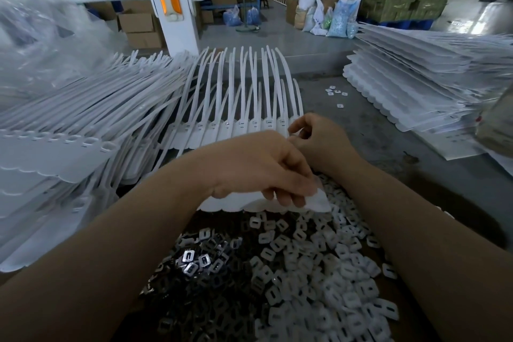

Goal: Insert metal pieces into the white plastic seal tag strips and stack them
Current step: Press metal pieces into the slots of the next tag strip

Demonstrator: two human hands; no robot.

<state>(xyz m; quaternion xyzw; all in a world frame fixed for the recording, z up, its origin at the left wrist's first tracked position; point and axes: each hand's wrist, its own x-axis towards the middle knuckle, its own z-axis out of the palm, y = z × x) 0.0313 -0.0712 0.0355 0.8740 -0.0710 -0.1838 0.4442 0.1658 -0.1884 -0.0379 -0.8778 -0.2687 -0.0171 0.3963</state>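
Many boxes (136, 22) behind grey table (388, 130).

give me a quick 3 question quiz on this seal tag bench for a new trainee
1. True or false: the left hand rests on the near edge of the seal tag strip lying in front of the person.
2. Which loose pieces lie nearest the left forearm? A) dark metal pieces B) white plastic pieces C) blue pellets
3. Fill in: the right hand works at the ___ end of the strip's row of slots.

Key
1. True: its fingers curl over that edge.
2. A; the white plastic pieces lie to the right of them.
3. Right; what its fingers hold is hidden.
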